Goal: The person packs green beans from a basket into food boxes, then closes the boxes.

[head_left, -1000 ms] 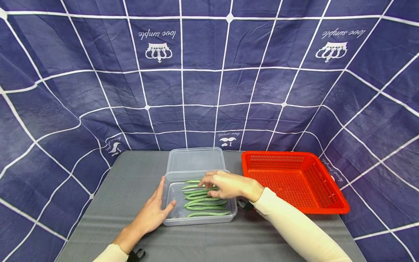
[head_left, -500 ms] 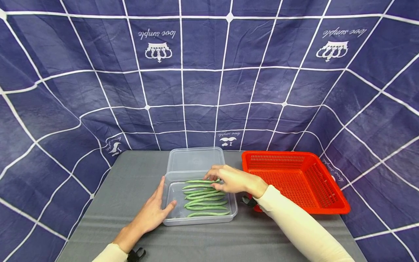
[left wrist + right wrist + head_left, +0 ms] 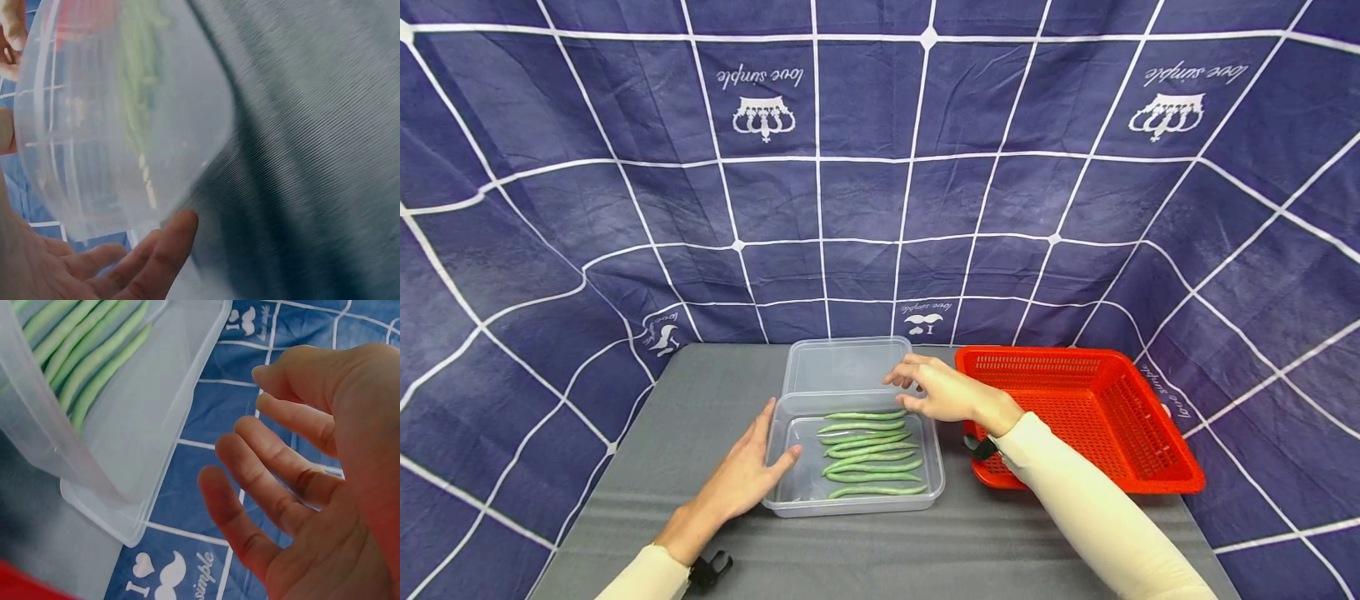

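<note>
In the head view, several green beans (image 3: 872, 456) lie side by side in a clear plastic container (image 3: 855, 507). At its left end is my left hand (image 3: 741, 475), thumb over the rim and straight fingers along the outer wall. The left wrist view shows those fingers (image 3: 178, 234) beside the container's lower corner, with the beans blurred through the plastic. My right hand (image 3: 943, 392) hovers above the container's back right corner, fingers loosely bent. The right wrist view shows nothing between its spread fingers (image 3: 222, 497).
Behind the container lies its clear lid (image 3: 838, 364). A red plastic basket (image 3: 1078, 483) stands at the right on the grey tabletop (image 3: 700, 392). Blue cloth with white lines (image 3: 865, 200) hangs around the back and sides.
My right hand has moved from over the beans up and back to the container's far right corner, leaving the rear bean in place. The container's left rim and my left hand have shifted slightly left.
</note>
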### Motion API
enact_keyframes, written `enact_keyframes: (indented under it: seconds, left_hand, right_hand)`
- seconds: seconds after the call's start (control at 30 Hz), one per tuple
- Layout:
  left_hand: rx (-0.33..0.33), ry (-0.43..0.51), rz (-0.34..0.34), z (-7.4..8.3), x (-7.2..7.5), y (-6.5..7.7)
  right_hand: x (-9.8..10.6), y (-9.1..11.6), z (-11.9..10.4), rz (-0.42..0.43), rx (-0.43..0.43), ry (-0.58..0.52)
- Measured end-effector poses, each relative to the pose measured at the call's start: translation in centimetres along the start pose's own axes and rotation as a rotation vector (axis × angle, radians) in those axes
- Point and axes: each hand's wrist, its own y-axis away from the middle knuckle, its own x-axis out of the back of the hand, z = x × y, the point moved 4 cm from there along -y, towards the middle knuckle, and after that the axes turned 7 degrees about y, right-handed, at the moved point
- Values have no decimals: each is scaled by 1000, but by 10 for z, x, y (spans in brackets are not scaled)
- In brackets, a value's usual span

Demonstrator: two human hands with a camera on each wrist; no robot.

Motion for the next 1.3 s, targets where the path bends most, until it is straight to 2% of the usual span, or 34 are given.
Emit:
enact_keyframes:
  seconds: [0.2, 0.43, 0.67, 1.03, 1.3]
  left_hand:
    - [42, -23, -4, 5, 14, -17]
    - [12, -37, 6, 15, 26, -43]
    - [23, -14, -22, 23, 34, -73]
    - [77, -46, -110, 20, 34, -119]
    - [96, -91, -184, 11, 28, -136]
  right_hand:
    - [4, -3, 15, 32, -65, -4]
    - [3, -8, 33, 35, -145, -19]
    - [0, -15, 49, 52, -187, -12]
    - [-12, -31, 70, 16, -274, 5]
    - [-26, -41, 85, -46, -338, -20]
